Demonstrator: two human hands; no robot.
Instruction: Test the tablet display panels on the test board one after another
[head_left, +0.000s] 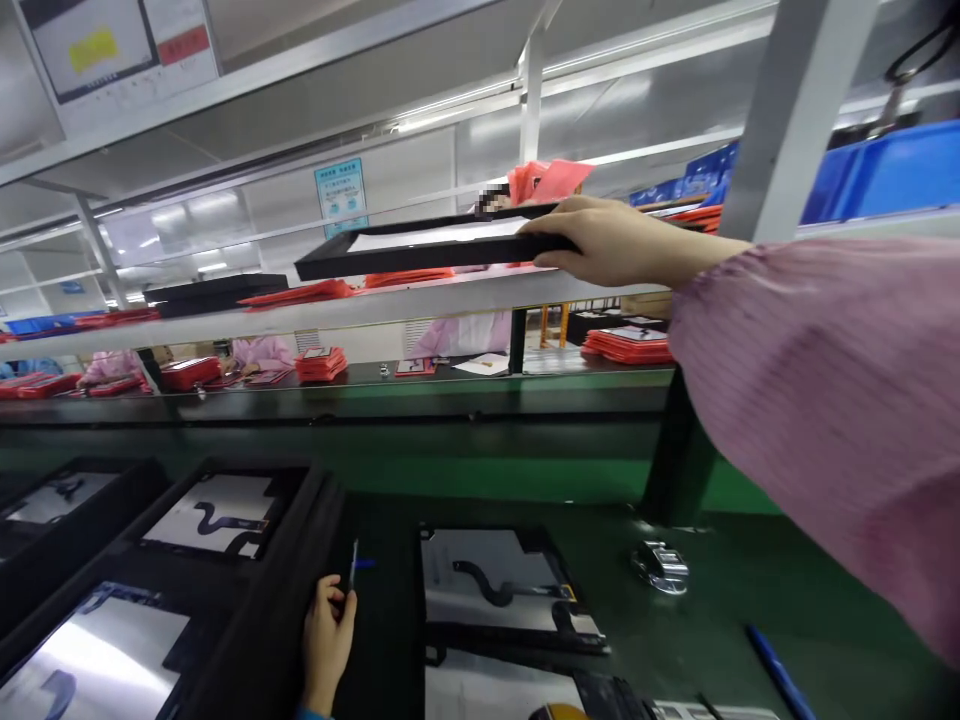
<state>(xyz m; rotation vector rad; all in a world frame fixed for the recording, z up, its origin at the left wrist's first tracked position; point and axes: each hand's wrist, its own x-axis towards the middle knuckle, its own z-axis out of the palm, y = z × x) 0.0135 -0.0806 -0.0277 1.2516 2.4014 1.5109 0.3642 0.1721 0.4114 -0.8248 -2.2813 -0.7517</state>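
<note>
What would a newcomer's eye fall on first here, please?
Probably the right hand, in a pink sleeve, gripping a black tray at upper centre. Next come the shiny panels on the dark bench at lower centre, and the left hand to their left, holding a slim tool.

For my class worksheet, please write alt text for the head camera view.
A person's right hand grips a shallow black tray up by a shelf; the left hand holds a thin tool near flat panels on a dark green bench.
</note>
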